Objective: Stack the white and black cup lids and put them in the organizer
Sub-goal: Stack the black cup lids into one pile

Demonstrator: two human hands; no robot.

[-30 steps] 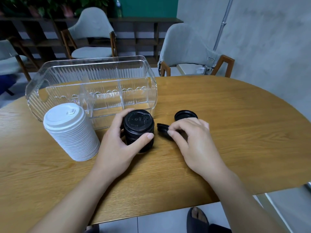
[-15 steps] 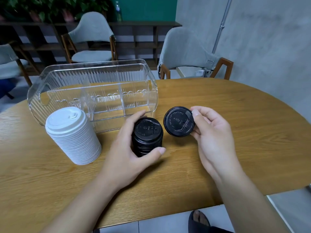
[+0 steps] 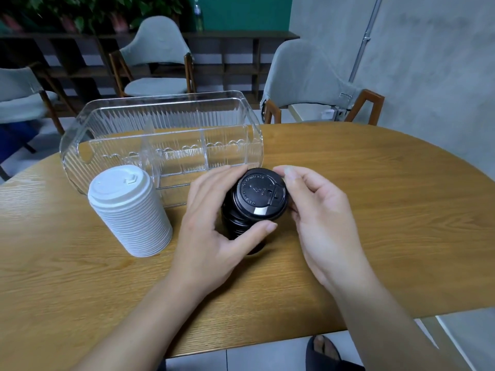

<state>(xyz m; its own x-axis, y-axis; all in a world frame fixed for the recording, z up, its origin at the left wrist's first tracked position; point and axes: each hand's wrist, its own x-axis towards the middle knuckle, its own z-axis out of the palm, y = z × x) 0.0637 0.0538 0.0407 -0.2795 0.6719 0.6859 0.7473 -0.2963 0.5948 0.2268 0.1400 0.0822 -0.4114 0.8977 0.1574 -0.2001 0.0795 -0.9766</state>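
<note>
A: Report on each grip.

B: Left hand (image 3: 211, 223): fingers and thumb curled round the black lid stack (image 3: 241, 223), thumb on its near side, fingers on the far side. Right hand (image 3: 318, 210): thumb and fingertips pinch the right edge of 1 black lid (image 3: 261, 195), which sits tilted on top of that stack. Neither grip is slack.

A: Is the top lid seated?

B: Cannot tell. It leans toward the camera, its sip tab at the right, and overhangs the stack a little.

A: Position of the stack?

B: Standing on the table (image 3: 375, 210), just in front of the right end of the organizer (image 3: 160, 135), between the 2 hands.

A: The white lids?

B: 1 white lid stack (image 3: 128, 212), upright on the table, near the left hand and not touched by it. It stands against the front left of the organizer; whether they touch I cannot tell.

A: The organizer itself?

B: Clear ribbed plastic, divided into compartments, at the far left of the table. No lids inside.

A: Surroundings?

B: 3 grey chairs (image 3: 302, 81) beyond the table, dark shelving (image 3: 235, 57) behind them, a grey wall at right. A sandalled foot (image 3: 325, 349) shows below the table edge.
</note>
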